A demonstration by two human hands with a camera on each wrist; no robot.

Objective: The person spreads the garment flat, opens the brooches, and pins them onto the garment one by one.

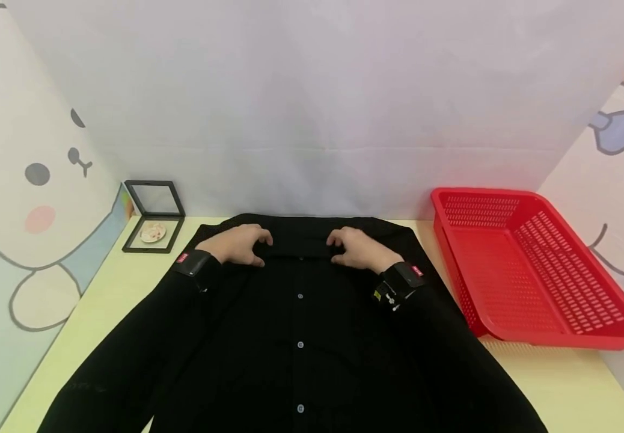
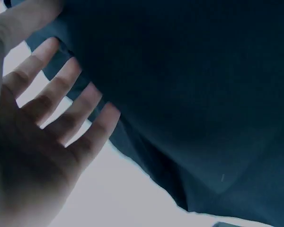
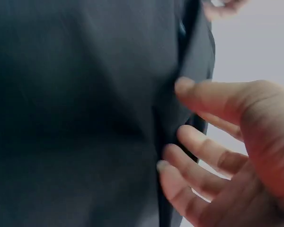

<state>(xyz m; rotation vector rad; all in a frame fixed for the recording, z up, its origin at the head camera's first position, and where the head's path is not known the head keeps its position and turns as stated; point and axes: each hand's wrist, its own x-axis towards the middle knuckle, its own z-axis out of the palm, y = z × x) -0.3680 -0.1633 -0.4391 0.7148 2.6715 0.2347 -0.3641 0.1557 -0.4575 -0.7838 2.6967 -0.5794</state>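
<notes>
The black button-up shirt lies spread in the middle of the bench, left hand and right hand at its far end, fingers loosely apart and gripping nothing. I'd take up both sides evenly, keeping the button line straight. The red plastic basket on the right looks likelier to get in the way than the hinged black frame far left.
</notes>
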